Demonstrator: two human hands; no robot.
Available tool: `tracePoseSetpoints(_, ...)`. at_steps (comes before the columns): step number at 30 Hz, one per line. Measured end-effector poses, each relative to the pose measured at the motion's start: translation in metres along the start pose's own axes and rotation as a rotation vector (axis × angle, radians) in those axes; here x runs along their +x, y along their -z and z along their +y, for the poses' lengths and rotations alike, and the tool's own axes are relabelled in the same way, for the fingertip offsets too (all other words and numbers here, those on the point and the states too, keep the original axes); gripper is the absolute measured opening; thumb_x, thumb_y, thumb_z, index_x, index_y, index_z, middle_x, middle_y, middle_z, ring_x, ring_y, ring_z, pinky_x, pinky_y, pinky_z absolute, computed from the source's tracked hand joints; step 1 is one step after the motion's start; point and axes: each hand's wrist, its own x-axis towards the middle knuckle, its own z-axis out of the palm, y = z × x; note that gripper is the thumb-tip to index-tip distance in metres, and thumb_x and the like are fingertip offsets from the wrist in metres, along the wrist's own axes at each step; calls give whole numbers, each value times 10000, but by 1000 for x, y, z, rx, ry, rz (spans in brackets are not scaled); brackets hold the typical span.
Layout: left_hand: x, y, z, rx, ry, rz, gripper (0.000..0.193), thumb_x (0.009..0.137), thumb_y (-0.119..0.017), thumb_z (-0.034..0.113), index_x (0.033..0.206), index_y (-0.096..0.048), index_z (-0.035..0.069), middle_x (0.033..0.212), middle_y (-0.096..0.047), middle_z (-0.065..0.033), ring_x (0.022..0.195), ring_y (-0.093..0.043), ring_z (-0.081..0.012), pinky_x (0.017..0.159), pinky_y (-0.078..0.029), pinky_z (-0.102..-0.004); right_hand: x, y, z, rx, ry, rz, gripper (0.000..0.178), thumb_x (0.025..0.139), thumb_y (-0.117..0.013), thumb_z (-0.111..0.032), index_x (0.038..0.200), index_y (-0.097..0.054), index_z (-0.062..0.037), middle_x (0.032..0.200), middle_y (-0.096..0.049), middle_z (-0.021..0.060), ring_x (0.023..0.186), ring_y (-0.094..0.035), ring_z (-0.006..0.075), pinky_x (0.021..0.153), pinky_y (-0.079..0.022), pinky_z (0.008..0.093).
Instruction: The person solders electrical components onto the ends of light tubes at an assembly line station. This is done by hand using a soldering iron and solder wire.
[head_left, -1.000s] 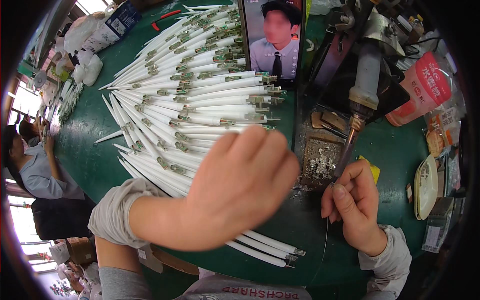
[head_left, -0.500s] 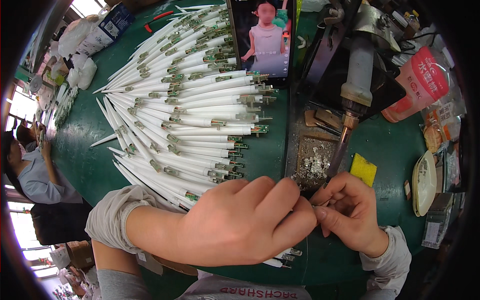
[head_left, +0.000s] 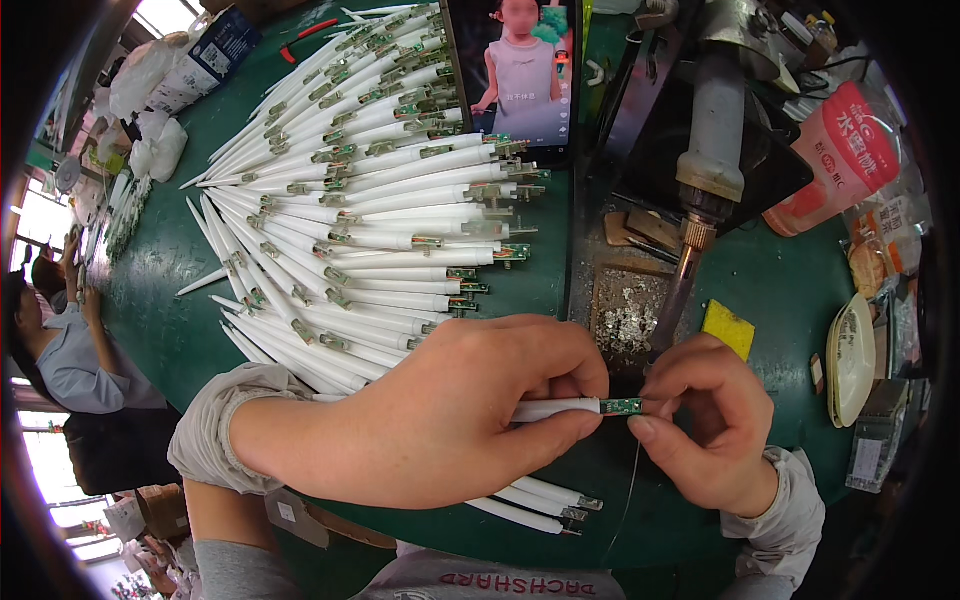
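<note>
My left hand [head_left: 480, 400] is closed round a slim white pen-shaped tube [head_left: 555, 408], held level. From its right end sticks a small green circuit board [head_left: 623, 407]. At the tip of that board, my right hand [head_left: 710, 420] is curled, thumb and forefinger close together; what lies between them is too small to make out. A thin wire [head_left: 634, 475] runs down from near the right thumb. Just above the right fingers points the tip of a soldering iron [head_left: 690, 260], fixed in a holder. Many similar white tubes [head_left: 380, 215] lie fanned out on the left.
A phone [head_left: 515, 75] stands behind the tubes. Under the iron is a tray of solder scraps [head_left: 625, 315], beside a yellow sponge [head_left: 728, 330]. A pink drink pouch [head_left: 835, 160] and pale dish [head_left: 850, 365] are at right. Several tubes [head_left: 545, 500] lie near me. Another person [head_left: 80, 345] sits far left.
My left hand has turned and opened up its grip, so the white tube and its green board now show. My right fingers have shifted slightly right, away from the left ones.
</note>
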Motion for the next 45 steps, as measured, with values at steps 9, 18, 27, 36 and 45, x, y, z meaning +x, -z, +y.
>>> tracePoseSetpoints(9,-1,-6,-5,166,-123,41,159,752,-719,20,894,-649,35,821,-598,-64,720,-594,-207,609,-454,-300,3,-7,-3,-350,223,-50,184,706,-728,50,851,-626,-2,827,-594,96,574,-540,104,498,-433,207)
tracePoseSetpoints(18,1,-8,-8,160,-176,77,183,722,-711,-14,881,-632,30,807,-588,-72,731,-591,-230,617,-459,-319,5,-8,-9,-534,355,-38,245,620,-744,26,839,-646,-24,792,-564,84,654,-556,219,548,-444,304)
tracePoseSetpoints(27,0,-13,-9,194,-283,104,197,716,-699,-38,880,-608,24,796,-565,-100,695,-573,-265,576,-463,-334,3,-11,-7,-621,356,-62,285,585,-725,43,839,-612,-19,800,-552,93,660,-554,241,563,-457,325)
tracePoseSetpoints(36,3,-9,-12,125,-283,49,161,739,-679,-35,881,-621,14,811,-569,-106,695,-570,-269,585,-458,-321,2,-7,-6,-571,276,-52,247,636,-726,40,842,-603,-18,775,-569,93,644,-561,250,560,-470,325)
tracePoseSetpoints(45,1,-1,-3,-45,16,-11,84,823,-659,14,882,-604,-8,839,-598,-51,766,-570,-94,632,-442,-239,-1,0,2,-148,-26,-81,215,776,-668,22,967,-573,-4,801,-607,66,673,-570,83,562,-460,215)
